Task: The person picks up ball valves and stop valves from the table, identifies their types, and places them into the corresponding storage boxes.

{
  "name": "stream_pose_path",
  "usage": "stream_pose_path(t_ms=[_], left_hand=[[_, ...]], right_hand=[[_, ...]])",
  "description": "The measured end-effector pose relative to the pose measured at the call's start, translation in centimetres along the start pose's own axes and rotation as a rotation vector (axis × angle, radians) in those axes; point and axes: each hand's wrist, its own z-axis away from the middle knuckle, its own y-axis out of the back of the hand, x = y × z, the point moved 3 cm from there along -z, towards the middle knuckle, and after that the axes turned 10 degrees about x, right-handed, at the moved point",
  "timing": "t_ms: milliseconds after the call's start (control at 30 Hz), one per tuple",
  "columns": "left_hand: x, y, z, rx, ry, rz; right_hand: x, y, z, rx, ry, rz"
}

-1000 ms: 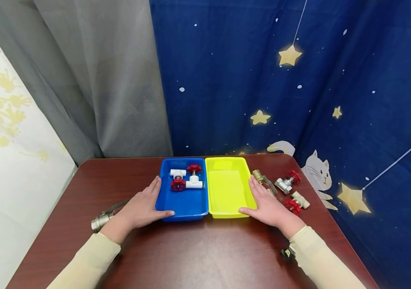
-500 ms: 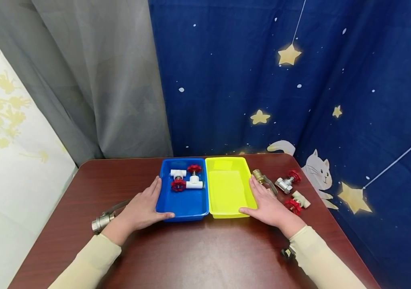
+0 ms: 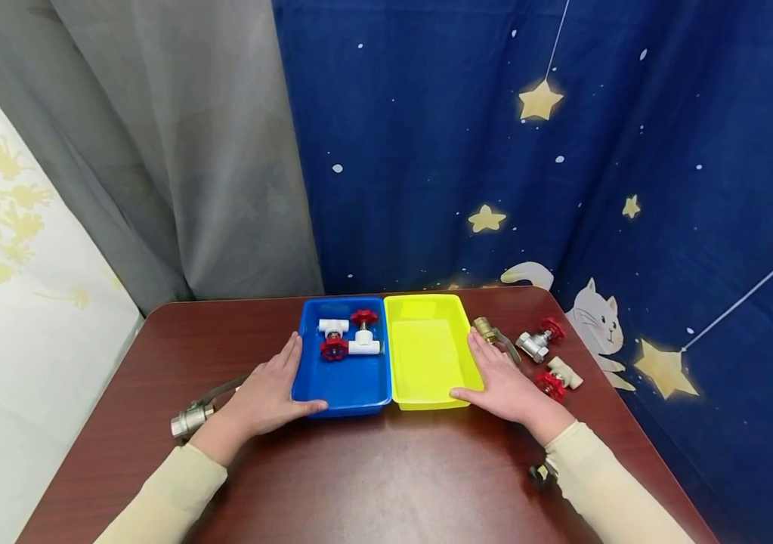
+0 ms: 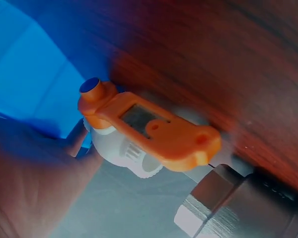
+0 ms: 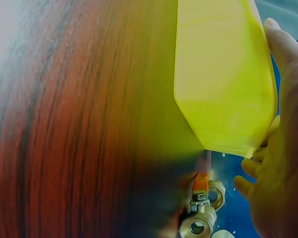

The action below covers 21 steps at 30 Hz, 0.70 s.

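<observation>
A blue plastic tray [image 3: 345, 389] and a yellow plastic tray [image 3: 430, 363] stand side by side, touching along their long sides. My left hand [image 3: 260, 397] lies along the blue tray's outer side, fingers straight, thumb at its front corner. Mirroring it, my right hand [image 3: 505, 384] rests along the yellow tray's outer side with its thumb on the near edge. Inside the blue tray lie two white plastic valves with red handwheels, one left [image 3: 335, 347] and one right [image 3: 364, 347]. Only bare yellow floor shows in the other tray.
Left of my left hand lies a silver ball valve [image 3: 190, 420], beside a white valve with an orange lever [image 4: 161, 136]. Right of the trays are a brass ball valve [image 3: 484, 329], a silver valve [image 3: 533, 346] and a beige valve [image 3: 566, 373], the last two with red handwheels.
Both hands and trays hold their places. Only the head view has shifted very slightly.
</observation>
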Motion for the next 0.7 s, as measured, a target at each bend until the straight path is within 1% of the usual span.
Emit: stream_pose_path(t_ms=[133, 267, 367, 433, 533, 700], left_hand=[[0.0, 0.0, 0.1, -0.001, 0.003, 0.006], [0.0, 0.0, 0.1, 0.001, 0.007, 0.010], [0.0, 0.0, 0.1, 0.000, 0.011, 0.016], [0.1, 0.1, 0.0, -0.004, 0.012, 0.025], [0.1, 0.1, 0.0, -0.006, 0.009, 0.033], [0.1, 0.0, 0.0, -0.003, 0.003, 0.036]], right_hand=[[0.4, 0.7, -0.3, 0.074, -0.005, -0.008], [1.1, 2.3, -0.8, 0.184, -0.031, -0.034], [2.0, 3.7, -1.2, 0.237, -0.072, -0.050], [2.8, 4.6, -1.1, 0.241, -0.106, -0.048], [3.8, 5.8, -0.8, 0.223, -0.149, -0.038], [5.2, 7.4, 0.2, 0.197, -0.177, -0.008]])
